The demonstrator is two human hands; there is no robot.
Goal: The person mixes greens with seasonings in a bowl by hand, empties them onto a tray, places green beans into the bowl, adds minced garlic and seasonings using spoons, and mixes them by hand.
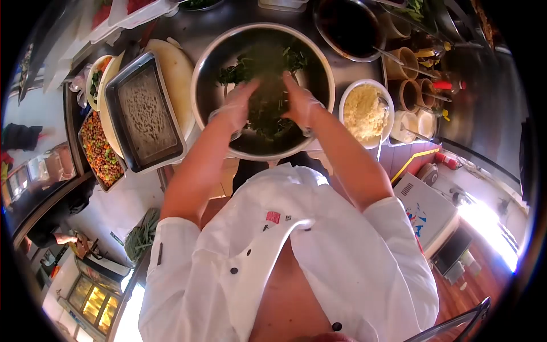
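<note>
A large steel mixing bowl [200,117] stands in front of me with chopped leafy greens [270,122] in it. Both my hands wear clear plastic gloves and are inside the bowl, apart from each other. My left hand [238,105] is at the left side of the greens, its fingers stretched out. On the other side, my right hand [299,101] also has its fingers extended, beside the leaves. The greens between the hands look blurred, and some fingertips are hard to make out against them. Neither hand is visibly closed on anything.
Left of the bowl are a rectangular metal tray [148,111], a round board [174,74] and a pan of diced mixed vegetables [99,151]. To the right stand a bowl of pale yellow crumbly food [363,114] with a spoon, a bowl of dark liquid [347,28] and several seasoning pots [404,94].
</note>
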